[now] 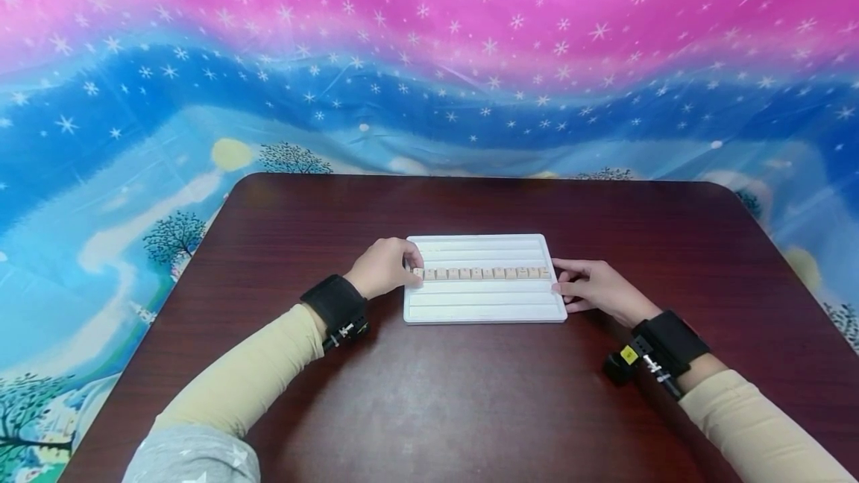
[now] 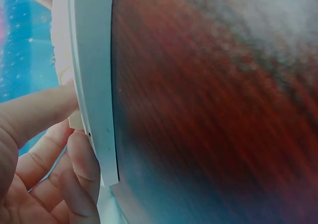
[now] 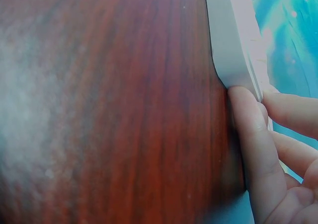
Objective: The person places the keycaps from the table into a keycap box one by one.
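On the table lies a white ridged board (image 1: pixel 483 311), with a row of small beige tiles (image 1: pixel 476 273) standing along its middle groove. At the row's left end, my left hand (image 1: pixel 381 267) pinches the last tile (image 1: pixel 418 273) between thumb and fingers. The left wrist view shows part of this tile (image 2: pixel 75 120) between the fingertips, close to the board's side. My right hand (image 1: pixel 600 293) holds the board's right edge. In the right wrist view its thumb (image 3: pixel 251 134) lies along the board's side wall (image 3: pixel 226 50), and another finger touches the top rim.
The dark reddish-brown table (image 1: pixel 429 401) has rounded far corners. Behind it hangs a pink and blue cloth (image 1: pixel 403 80) with snowflakes and trees. Each wrist wears a black strap with a small camera, like the right wrist camera (image 1: pixel 620 367), held low over the table.
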Demonstrator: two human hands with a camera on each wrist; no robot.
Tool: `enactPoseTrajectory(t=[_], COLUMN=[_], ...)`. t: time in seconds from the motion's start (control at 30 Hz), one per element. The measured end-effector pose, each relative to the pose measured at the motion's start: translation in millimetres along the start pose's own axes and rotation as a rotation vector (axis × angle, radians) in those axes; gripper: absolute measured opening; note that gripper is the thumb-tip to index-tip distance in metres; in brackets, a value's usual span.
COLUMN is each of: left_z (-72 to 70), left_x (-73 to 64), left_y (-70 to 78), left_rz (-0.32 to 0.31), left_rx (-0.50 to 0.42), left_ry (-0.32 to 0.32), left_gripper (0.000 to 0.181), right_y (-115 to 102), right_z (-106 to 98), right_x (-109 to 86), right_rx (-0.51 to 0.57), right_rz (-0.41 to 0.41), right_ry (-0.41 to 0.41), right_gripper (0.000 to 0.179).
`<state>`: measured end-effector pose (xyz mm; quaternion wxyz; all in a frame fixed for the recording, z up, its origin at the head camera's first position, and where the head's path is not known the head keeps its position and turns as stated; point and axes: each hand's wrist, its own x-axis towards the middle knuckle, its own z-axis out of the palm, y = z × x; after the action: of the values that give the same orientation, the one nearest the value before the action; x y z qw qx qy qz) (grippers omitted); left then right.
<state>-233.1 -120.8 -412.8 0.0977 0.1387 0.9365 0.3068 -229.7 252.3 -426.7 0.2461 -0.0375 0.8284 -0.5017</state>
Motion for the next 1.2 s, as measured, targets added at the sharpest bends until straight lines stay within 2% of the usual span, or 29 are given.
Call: enactPoseTrajectory(t=[0.7,1.2], left_z=[-0.1,1.7], left_x=[-3.5,-2.8], left_y=[4.3,1.9], left_rz=[-0.018,-0.021], left_rx=[0.03,0.049], left_ry=[0.021,0.017], left_gripper=[0.014,0.014], right_y=[-2.7,-1.4], right_z=[0.5,0.9], right_x=[-2.4,-1.3], right_rx=[-0.01,-0.005], right_rz=[-0.01,-0.001], right_ry=[-0.001,-0.005], right_gripper=[0.066,0.067])
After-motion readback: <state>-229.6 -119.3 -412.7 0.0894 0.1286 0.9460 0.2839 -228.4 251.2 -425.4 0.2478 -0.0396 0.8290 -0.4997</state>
